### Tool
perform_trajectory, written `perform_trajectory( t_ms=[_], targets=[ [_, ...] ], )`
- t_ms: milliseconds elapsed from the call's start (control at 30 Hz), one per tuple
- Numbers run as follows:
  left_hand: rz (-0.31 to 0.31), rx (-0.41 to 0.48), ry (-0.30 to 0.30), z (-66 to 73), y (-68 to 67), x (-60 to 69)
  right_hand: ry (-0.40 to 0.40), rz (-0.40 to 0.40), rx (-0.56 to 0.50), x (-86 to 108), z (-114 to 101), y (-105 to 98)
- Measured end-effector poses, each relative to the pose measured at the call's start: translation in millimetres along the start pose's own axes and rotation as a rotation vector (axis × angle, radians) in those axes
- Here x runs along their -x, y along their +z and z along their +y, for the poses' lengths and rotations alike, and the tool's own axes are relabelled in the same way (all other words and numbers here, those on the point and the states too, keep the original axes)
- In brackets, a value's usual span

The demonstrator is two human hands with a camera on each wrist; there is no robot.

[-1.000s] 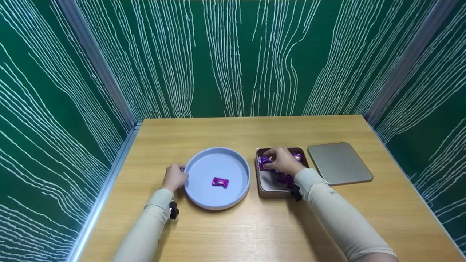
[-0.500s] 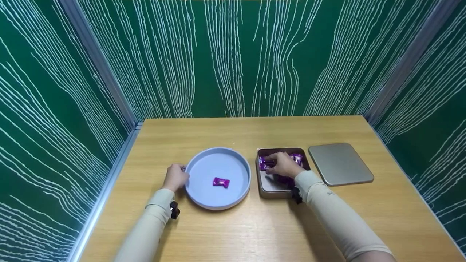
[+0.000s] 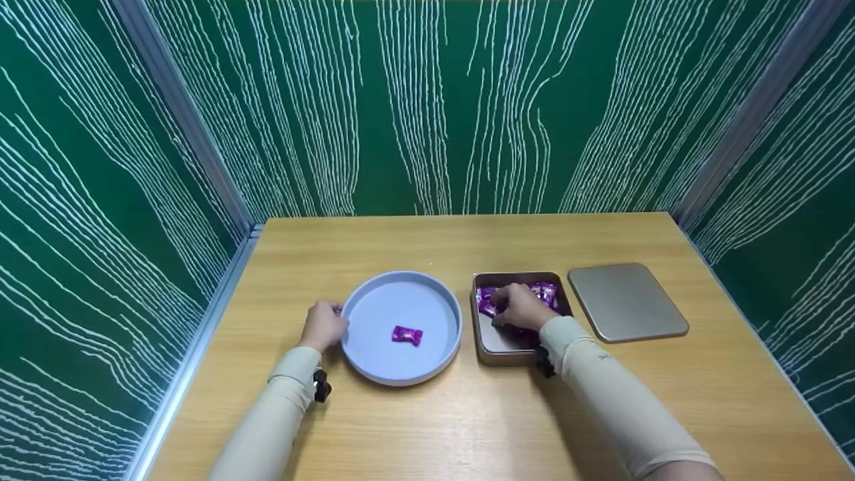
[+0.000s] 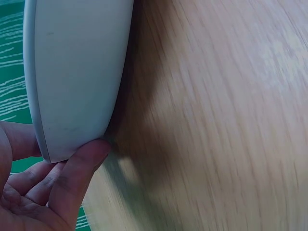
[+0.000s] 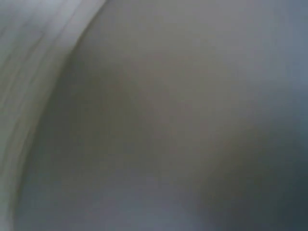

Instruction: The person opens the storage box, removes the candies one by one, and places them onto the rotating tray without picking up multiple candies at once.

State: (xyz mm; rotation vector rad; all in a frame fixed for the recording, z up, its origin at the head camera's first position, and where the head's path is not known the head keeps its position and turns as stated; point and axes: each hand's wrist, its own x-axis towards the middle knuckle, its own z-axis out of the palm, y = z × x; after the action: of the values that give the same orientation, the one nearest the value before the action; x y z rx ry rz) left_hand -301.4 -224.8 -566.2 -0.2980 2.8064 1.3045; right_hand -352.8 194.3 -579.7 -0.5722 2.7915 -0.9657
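A round, pale blue-grey tray (image 3: 374, 361) with a raised rim lies left of centre on the table, with one purple wrapped candy (image 3: 407, 335) on it. My left hand (image 3: 323, 326) pinches the tray's left edge; in the left wrist view the thumb (image 4: 89, 156) presses the outer wall and fingers reach over the rim. To the right stands an uncovered metal tin (image 3: 492, 341) holding several purple candies (image 3: 546, 292). My right hand (image 3: 525, 307) reaches into it, fingers bent down among the candies. Whether it grips one is hidden. The right wrist view is a blur.
The tin's flat square lid (image 3: 628, 302) lies on the table (image 3: 427, 427) just right of the tin. Green walls (image 3: 414, 133) with white wavy lines enclose the table's back and sides. Metal posts stand at the back corners.
Inside the tin, my right hand has shifted slightly toward me and right, showing more candies behind it. My left hand still holds the tray's edge.
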Motion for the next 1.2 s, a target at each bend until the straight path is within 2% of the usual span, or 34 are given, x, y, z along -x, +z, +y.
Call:
perform_trajectory(
  t_ms=[167,500,667,800,967,1200],
  targets=[
    [-0.01,0.007,-0.004,-0.3,-1.1,-0.9,-0.023,-0.007,0.014,0.8,0.7,1.3],
    [-0.022,0.028,-0.014,-0.2,0.5,-0.5,-0.001,-0.029,0.003,4.4,-3.4,-2.6],
    [-0.019,0.019,-0.01,-1.7,0.1,-0.7,0.006,0.001,-0.007,6.5,-5.5,-6.4],
    [-0.009,0.004,0.018,-3.0,-0.6,-0.5,0.013,0.025,0.001,7.0,-7.5,-12.3],
    [-0.001,0.008,0.029,-2.9,-0.1,-0.3,0.071,0.008,-0.044,7.2,-13.7,-23.1],
    [-0.015,0.019,0.02,-1.9,-0.6,-0.3,0.127,0.001,-0.019,7.5,-22.0,-39.6]
  ],
)
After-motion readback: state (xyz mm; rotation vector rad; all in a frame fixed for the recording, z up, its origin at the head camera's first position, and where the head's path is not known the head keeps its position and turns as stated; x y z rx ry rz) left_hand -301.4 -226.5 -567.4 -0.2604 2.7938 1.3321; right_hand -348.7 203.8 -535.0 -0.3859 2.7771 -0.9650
